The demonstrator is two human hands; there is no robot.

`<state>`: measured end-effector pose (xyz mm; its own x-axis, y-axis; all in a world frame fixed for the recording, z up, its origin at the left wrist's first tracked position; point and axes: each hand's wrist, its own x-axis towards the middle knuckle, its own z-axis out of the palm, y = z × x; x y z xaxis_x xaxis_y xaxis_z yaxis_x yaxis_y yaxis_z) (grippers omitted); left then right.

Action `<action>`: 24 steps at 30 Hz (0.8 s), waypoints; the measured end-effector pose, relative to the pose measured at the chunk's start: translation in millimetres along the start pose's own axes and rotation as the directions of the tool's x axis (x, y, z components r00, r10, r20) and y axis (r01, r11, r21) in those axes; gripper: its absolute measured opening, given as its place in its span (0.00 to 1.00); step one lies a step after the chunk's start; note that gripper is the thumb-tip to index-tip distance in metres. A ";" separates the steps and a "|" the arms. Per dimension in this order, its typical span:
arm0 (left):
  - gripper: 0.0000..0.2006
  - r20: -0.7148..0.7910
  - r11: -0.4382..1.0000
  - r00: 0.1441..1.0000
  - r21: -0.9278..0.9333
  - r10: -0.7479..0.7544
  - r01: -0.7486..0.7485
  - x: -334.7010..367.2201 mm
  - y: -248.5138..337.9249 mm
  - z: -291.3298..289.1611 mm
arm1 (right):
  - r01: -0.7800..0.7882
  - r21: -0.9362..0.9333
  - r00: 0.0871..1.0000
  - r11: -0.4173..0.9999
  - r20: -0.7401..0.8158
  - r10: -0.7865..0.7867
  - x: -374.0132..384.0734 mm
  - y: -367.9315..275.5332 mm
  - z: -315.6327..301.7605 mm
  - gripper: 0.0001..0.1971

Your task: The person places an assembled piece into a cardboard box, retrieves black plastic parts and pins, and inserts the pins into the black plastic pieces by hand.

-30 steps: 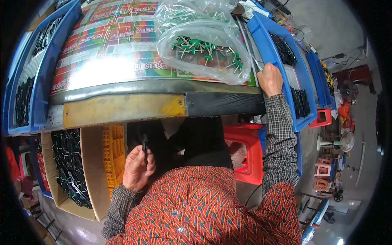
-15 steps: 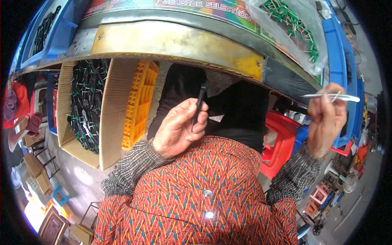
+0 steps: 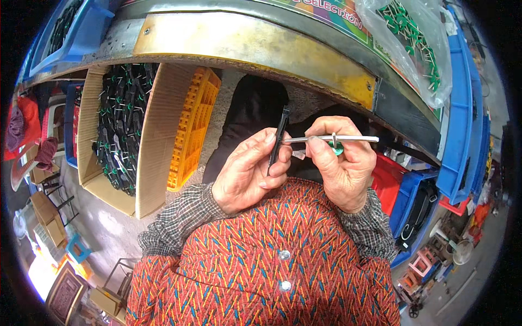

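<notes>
Upright between the thumb and fingers of my left hand (image 3: 242, 174) is a slim black plastic part (image 3: 279, 133). My right hand (image 3: 348, 176) is closed on a thin silver-white pointed tool (image 3: 359, 139), held level. Its tip reaches the middle of the black part and seems to touch it. A small green piece with a metal pin (image 3: 337, 148) is also held in my right fingers, by the tool. Both hands are over my lap, in front of the bench edge.
Left of my legs, a cardboard box (image 3: 149, 157) holds many black parts with green pieces and pins. Beside it stands a yellow crate (image 3: 193, 133). On the metal-edged bench (image 3: 217, 35) lies a clear bag of green pinned pieces (image 3: 416, 46). Blue bins (image 3: 462, 108) flank the bench.
My right hand has come in from the far right, bringing the tool and green piece to the black part. My left hand still holds the black part. The view has shifted slightly.
</notes>
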<state>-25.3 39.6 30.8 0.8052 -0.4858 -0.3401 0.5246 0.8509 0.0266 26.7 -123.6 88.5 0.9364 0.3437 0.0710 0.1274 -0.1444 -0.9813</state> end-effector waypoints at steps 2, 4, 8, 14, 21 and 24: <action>0.10 0.004 1.000 1.000 -0.030 0.005 -0.005 -1.1 1.1 -0.7 | 0.019 -0.009 1.000 1.000 0.010 -0.019 2.1 2.2 2.0 0.04; 0.10 0.017 0.999 1.000 -0.035 0.002 -0.001 -1.2 1.7 -3.1 | 0.137 -0.107 0.990 0.985 0.039 -0.134 3.6 8.0 2.0 0.04; 0.10 0.013 1.000 1.000 -0.019 0.019 -0.018 -0.4 1.8 -2.2 | 0.140 -0.131 0.990 0.982 0.047 -0.135 3.0 6.7 5.5 0.05; 0.10 0.018 0.997 0.997 -0.019 0.072 -0.071 -3.6 -0.1 -3.4 | 0.605 -0.352 0.796 0.714 0.282 -0.536 -0.9 23.1 13.4 0.12; 0.10 -0.114 0.992 0.986 0.006 0.122 -0.122 -1.3 -2.0 -17.4 | 0.729 -0.437 0.682 0.527 0.395 -0.616 -4.9 31.8 20.7 0.12; 0.11 -0.061 0.995 0.993 0.018 0.099 -0.098 -2.4 2.8 -11.8 | 0.657 -0.453 0.752 0.603 0.336 -0.567 -8.3 22.5 16.7 0.14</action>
<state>-29.1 45.5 20.6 0.8347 -0.3858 -0.3928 0.4477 0.8909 0.0763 16.4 -114.2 62.8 0.5223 0.6524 0.5491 0.8399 -0.2821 -0.4637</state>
